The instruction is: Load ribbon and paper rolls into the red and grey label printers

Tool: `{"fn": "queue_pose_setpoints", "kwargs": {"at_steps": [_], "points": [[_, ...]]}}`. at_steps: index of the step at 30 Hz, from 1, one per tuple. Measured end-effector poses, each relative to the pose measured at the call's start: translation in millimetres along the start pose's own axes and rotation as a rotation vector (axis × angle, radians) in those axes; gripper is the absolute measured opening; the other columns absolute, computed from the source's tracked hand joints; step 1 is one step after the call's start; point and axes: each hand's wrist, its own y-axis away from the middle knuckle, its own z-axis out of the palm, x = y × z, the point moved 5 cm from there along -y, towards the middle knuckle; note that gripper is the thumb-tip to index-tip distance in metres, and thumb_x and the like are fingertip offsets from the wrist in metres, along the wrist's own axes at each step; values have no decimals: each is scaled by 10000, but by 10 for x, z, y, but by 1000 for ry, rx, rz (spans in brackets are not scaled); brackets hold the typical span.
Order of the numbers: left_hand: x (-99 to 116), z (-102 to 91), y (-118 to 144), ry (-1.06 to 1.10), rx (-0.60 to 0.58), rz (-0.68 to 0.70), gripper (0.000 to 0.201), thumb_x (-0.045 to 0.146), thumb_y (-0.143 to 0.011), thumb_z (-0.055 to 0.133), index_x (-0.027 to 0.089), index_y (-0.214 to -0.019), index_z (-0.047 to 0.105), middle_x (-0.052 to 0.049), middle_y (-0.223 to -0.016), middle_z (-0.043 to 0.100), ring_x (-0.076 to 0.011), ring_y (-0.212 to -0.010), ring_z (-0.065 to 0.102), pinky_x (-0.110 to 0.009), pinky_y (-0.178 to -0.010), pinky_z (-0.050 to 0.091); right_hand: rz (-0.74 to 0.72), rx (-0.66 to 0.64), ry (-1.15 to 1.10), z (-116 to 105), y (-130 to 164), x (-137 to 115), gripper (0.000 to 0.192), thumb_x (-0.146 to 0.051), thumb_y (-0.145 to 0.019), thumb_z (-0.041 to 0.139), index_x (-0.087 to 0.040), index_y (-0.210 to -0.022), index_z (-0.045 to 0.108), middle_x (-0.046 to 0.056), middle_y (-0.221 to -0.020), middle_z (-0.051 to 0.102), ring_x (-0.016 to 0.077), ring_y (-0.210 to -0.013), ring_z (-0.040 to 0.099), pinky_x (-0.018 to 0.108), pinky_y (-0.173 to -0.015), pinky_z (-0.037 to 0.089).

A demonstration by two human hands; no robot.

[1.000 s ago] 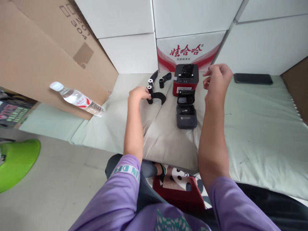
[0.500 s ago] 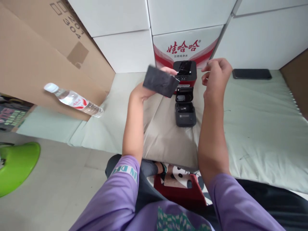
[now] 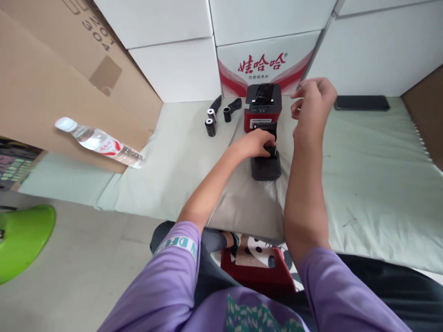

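Bottle (image 3: 98,141) of water far left, lying tilted against a big brown carton (image 3: 51,92), well apart from both hands. Green stool (image 3: 20,240) lower left on the floor. Further right, two small black rolls (image 3: 210,127) standing on the pale mat (image 3: 363,161), with loose black strips (image 3: 235,103) curling behind them, near the left edge of a red printer (image 3: 262,107). Left hand (image 3: 255,143) stretched across, fingers curled down around a small dark roll (image 3: 271,151) right at the open top of a dark grey printer (image 3: 266,168), directly in front of the red one and just touching it; roll mostly hidden under the fingers, so seated or merely held cannot be told. Right hand (image 3: 313,107) raised above the mat just right of the red printer, thumb and fingertips pinched close, nothing clearly seen between them. Red-and-white printed box (image 3: 265,62) behind, among plain white ones. Black phone (image 3: 362,103) flat on the mat, far right.
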Motion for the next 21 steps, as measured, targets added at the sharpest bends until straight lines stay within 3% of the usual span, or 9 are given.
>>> {"fn": "queue_pose_setpoints", "kwargs": {"at_steps": [5, 8, 11, 14, 17, 19, 21], "points": [[64, 104, -63, -228, -76, -106, 321, 190, -907, 727, 213, -1204, 845, -127, -1214, 826, -340, -1319, 669, -477, -1144, 438, 10, -10, 19, -3, -24, 23, 251, -94, -953, 496, -243, -751, 491, -22, -726, 605, 88, -496, 379, 306, -556, 267], [125, 64, 13, -187, -98, -91, 307, 381, -1029, 621, 213, -1116, 863, -139, -1215, 814, -380, -1400, 578, -501, -1135, 433, 30, -39, 119, -16, -86, 104, 239, -105, -924, 534, -246, -732, 508, -7, -722, 660, 103, -508, 421, 315, -582, 319], [171, -100, 155, -69, -59, -92, 601, 575, -1105, 401, 199, -970, 850, -128, -1181, 815, -359, -1278, 648, -464, -1057, 481, 81, -131, 327, -37, -161, 252, 221, -135, -887, 574, -225, -686, 584, 4, -623, 655, 124, -523, 490, 324, -623, 384], [253, -218, 298, 12, -108, -82, 607, 674, -1050, 469, 209, -870, 815, -92, -1003, 824, -277, -991, 733, -386, -885, 518, 104, -278, 506, -37, -209, 433, 265, -176, -873, 620, -192, -609, 637, 8, -520, 597, 142, -527, 541, 318, -624, 406], [357, -240, 388, -69, -166, -50, 311, 524, -934, 713, 233, -927, 823, -58, -968, 827, -250, -904, 739, -359, -775, 494, 133, -356, 481, -12, -234, 596, 241, -131, -820, 728, -204, -610, 634, -24, -518, 549, 140, -514, 555, 298, -598, 430], [398, -260, 412, -161, -119, -42, 170, 347, -913, 715, 229, -954, 831, -69, -991, 826, -261, -921, 743, -374, -761, 481, 179, -369, 384, 11, -237, 660, 250, -68, -760, 782, -217, -634, 626, -48, -537, 515, 144, -522, 573, 297, -591, 464], [408, -291, 426, -203, -60, -43, 170, 248, -915, 663, 218, -925, 830, -83, -966, 816, -269, -922, 743, -390, -761, 475, 203, -375, 332, 25, -221, 651, 264, -31, -731, 793, -219, -641, 632, -56, -536, 495, 150, -542, 588, 304, -595, 495]]}}
